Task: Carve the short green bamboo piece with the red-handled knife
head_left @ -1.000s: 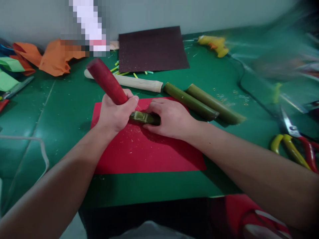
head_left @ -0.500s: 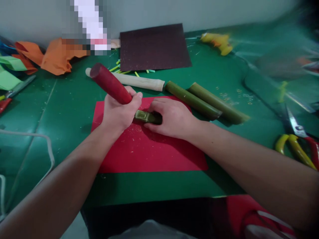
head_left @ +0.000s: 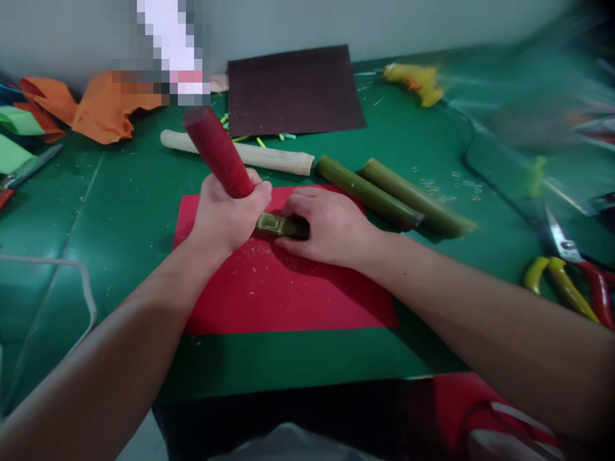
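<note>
My left hand (head_left: 225, 214) is closed around a thick red handle (head_left: 218, 150) that slants up and away to the left. The tool's working end is hidden by my fingers and the bamboo. A short green bamboo piece (head_left: 276, 223), with a pale scraped patch near its joint, lies on a red sheet (head_left: 288, 294). My right hand (head_left: 331, 224) grips the bamboo's right end between thumb and fingers. Fine pale shavings are scattered over the red sheet in front of both hands.
Behind the hands lie a pale stick (head_left: 273, 158), two green bamboo pieces (head_left: 369, 192) and a dark sheet (head_left: 293, 93). A yellow glue gun (head_left: 418, 83) trails its cord at back right. Scissors (head_left: 567, 246) rest at right, orange material (head_left: 103, 109) at left.
The red handle has swung more upright, its top moving right. My right hand keeps its hold on the bamboo, and the whole view has shifted slightly.
</note>
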Motion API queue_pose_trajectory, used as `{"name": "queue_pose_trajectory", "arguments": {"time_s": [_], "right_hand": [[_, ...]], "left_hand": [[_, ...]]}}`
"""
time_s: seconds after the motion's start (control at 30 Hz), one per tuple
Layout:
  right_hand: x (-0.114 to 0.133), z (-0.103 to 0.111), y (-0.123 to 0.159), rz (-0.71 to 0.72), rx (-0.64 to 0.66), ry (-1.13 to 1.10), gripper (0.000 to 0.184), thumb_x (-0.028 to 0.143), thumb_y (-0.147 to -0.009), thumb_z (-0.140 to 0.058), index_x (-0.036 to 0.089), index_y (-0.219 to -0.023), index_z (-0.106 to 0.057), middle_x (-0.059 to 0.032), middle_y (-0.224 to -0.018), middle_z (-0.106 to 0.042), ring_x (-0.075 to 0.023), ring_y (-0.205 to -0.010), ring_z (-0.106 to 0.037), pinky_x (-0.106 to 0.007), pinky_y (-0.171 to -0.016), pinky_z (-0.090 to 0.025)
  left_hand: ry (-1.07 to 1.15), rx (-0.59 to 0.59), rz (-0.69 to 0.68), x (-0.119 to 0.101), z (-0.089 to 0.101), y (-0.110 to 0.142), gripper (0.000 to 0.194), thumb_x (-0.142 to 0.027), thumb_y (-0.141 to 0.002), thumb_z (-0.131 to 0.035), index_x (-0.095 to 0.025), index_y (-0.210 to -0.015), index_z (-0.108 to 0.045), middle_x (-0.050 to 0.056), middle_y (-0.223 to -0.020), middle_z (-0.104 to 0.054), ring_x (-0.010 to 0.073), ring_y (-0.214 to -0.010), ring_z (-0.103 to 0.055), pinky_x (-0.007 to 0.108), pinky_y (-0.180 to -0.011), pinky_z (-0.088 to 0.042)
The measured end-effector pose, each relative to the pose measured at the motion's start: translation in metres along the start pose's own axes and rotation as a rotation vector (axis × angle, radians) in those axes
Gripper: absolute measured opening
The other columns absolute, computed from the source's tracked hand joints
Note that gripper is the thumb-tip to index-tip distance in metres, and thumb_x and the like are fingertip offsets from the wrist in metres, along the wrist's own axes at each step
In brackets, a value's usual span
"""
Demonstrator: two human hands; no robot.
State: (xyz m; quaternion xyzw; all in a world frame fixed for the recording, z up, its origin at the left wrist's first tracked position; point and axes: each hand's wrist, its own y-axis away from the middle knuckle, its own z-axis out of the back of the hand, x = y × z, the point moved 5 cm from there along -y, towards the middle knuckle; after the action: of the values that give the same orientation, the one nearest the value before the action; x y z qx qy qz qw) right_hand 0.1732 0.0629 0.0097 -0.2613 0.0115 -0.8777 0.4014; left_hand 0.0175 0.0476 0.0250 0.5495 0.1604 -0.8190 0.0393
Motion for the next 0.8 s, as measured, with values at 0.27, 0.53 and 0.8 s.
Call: {"name": "queue_pose_trajectory", "arguments": {"time_s": [0.27, 0.53, 0.8], "right_hand": [[0.0007, 0.0002, -0.0004, -0.021, 0.019, 0.029, 0.021, 0.038, -0.081, -0.071, 0.018, -0.087, -0.064, -0.0081, -0.090, -0.068, -0.0234, -0.087, -0.059, -0.034, -0.075, -0.040], [-0.0005, 0.0002, -0.0009, -0.025, 0.011, 0.020, 0.022, 0.037, -0.079, -0.071, 0.018, -0.088, -0.065, -0.0085, -0.092, -0.069, -0.0234, -0.088, -0.060, -0.033, -0.075, -0.039], [0.0002, 0.0000, -0.0008, -0.018, 0.009, 0.020, 0.022, 0.037, -0.080, -0.070, 0.017, -0.089, -0.066, -0.0089, -0.092, -0.069, -0.0236, -0.088, -0.060, -0.033, -0.074, -0.038]], "left_hand": [[0.010, -0.042, -0.007, 0.0017, 0.0009, -0.0012, 0.030, -0.020, -0.076, -0.067, -0.021, -0.051, -0.050, -0.005, -0.047, -0.042, 0.0089, -0.045, -0.037, 0.026, -0.043, -0.032], [0.040, -0.093, 0.015, 0.0027, 0.0019, -0.0020, 0.026, -0.021, -0.074, -0.068, -0.021, -0.054, -0.053, -0.004, -0.049, -0.044, 0.0094, -0.047, -0.040, 0.026, -0.045, -0.035], [-0.007, -0.056, 0.045, 0.0002, 0.0011, -0.0027, 0.029, -0.017, -0.075, -0.067, -0.021, -0.052, -0.051, -0.004, -0.049, -0.044, 0.0100, -0.048, -0.039, 0.027, -0.046, -0.035]]}}
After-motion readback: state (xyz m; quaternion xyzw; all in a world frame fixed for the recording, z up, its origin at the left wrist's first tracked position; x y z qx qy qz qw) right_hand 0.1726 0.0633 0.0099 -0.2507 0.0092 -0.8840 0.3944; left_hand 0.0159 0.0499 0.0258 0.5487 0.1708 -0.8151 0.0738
